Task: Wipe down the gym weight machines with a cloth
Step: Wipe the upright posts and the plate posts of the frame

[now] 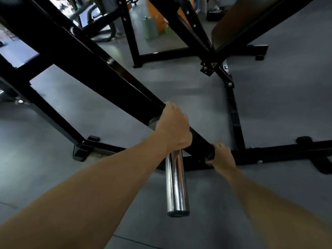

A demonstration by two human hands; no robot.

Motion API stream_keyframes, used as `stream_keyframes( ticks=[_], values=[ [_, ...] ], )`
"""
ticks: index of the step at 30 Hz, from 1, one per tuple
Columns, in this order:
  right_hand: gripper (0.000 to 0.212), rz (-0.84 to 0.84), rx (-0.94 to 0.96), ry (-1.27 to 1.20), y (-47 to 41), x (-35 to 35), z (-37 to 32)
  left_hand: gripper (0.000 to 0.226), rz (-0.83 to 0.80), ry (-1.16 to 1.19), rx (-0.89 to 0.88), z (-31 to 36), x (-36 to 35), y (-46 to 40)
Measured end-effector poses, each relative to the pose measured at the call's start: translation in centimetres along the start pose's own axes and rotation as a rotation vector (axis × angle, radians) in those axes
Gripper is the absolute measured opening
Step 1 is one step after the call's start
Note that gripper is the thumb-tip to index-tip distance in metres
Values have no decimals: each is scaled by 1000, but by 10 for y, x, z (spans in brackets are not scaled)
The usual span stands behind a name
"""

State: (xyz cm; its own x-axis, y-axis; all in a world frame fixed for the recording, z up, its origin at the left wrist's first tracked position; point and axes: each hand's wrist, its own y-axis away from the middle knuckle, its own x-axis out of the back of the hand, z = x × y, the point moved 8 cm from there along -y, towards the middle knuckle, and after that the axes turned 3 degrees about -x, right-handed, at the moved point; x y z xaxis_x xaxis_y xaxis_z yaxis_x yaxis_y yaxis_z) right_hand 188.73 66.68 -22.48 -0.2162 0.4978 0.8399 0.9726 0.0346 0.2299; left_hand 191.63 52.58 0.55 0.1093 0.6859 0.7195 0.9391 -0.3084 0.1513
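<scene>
Under the black machine frame: grey gym floor (89,108), seen from above through slanted steel tubes.
Far left: a lower frame leg (53,112) runs down to a rubber-capped foot on the floor.
Lever arm: a long black arm (93,63) slants from upper left down to the two hands.
Left hand: the left hand (173,128) is clenched over the arm where the chrome weight horn (177,186) joins it, fingers wrapped out of sight.
Right hand: the right hand (222,157) grasps the arm's lower end, with something dark bunched under the fingers.
Cloth: no cloth can be picked out for certain; the dark wad in the right hand may be it, but I cannot tell.
Step in hand: seemingly wiping or steadying the lever arm's lower end.
Next move: probably sliding the wiping hand along the arm or down the horn while the other hand braces.
Right: a brown bench pad (239,24) above a black base bar (287,153).
Writing: a yellow warning sticker (213,65) near the pivot, too small to read; no brand visible.
</scene>
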Motion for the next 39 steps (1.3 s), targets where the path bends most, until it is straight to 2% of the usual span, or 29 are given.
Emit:
stream_keyframes(
  ticks=[3, 7, 15, 22, 25, 28, 32, 37, 39],
  values=[
    [71, 152, 19, 45, 8, 10, -30, 38, 7, -13, -4, 1, -5, -2],
    [74, 345, 105, -36, 30, 36, -73, 42, -60, -65, 17, 4, -6, -6],
    [72, 439, 165, -218, 52, 55, -93, 42, -40, -69, 59, 5, -4, -9],
    [96, 311, 124, -166, 32, 33, -72, 45, -24, -33, 112, 4, -6, -8],
    [90, 224, 129, -167, 20, 13, -41, 51, -63, -31, 157, 4, -7, -10],
    [81, 200, 134, -89, 10, -7, 0, 74, -162, -100, 204, 10, -11, -12],
    [81, 223, 201, 197, -8, -29, 41, 97, -262, -188, 225, 25, -15, -19],
    [61, 289, 390, 386, -5, -34, 54, 95, -338, -144, 112, 60, -31, -36],
    [62, 296, 464, 431, -5, -30, 62, 94, -350, -88, 46, 82, -42, -43]
  ],
)
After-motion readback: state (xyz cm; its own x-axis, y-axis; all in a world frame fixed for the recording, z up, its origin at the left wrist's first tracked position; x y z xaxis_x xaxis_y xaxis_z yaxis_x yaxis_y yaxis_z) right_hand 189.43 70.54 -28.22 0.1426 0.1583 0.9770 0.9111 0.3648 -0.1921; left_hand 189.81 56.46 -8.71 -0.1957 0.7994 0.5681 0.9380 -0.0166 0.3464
